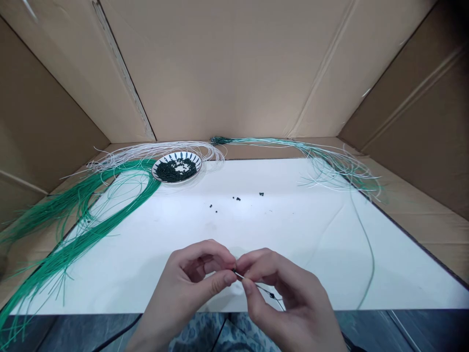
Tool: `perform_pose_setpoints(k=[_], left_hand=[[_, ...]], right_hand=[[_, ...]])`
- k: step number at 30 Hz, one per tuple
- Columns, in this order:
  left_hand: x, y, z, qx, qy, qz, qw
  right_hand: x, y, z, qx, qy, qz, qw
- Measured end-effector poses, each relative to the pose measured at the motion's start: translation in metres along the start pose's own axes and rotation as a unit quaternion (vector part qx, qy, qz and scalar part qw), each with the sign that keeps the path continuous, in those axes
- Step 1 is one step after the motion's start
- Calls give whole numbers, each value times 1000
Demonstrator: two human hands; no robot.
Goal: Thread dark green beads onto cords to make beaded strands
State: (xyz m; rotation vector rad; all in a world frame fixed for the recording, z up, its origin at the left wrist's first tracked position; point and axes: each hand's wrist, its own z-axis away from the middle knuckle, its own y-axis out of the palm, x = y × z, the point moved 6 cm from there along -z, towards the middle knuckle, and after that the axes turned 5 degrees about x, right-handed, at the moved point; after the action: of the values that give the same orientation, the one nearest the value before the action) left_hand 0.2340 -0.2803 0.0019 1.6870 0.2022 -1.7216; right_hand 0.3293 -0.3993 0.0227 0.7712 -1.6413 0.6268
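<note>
My left hand (190,283) and my right hand (282,293) meet near the front edge of a white board (256,230). Both are closed in a pinch. Between their fingertips runs a thin pale wire (240,276), and a small dark bead (271,295) sits on it under my right hand. My left thumb and forefinger pinch something tiny and dark at the wire's tip. One green strand (368,244) curves from the right bundle down toward my right hand.
A small patterned dish (177,167) of dark beads stands at the back left. Loose beads (238,198) lie mid-board. Green wires (73,230) loop at left, white wires (154,149) behind the dish, pale green wires (330,161) at back right. Cardboard walls (234,68) surround.
</note>
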Motion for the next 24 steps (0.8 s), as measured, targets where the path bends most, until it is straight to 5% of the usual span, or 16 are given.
perform_pose_setpoints(k=[10,19,24], left_hand=[[-19,2,2,5,46,-132,990],[-27,4,3,88,70,-273,955],[-31,9,3,100,78,-300,946]], right_hand=[[3,-1,-3,47,27,5,998],[0,-3,-8,156,48,57,985],[2,-4,-11,167,51,62,983]])
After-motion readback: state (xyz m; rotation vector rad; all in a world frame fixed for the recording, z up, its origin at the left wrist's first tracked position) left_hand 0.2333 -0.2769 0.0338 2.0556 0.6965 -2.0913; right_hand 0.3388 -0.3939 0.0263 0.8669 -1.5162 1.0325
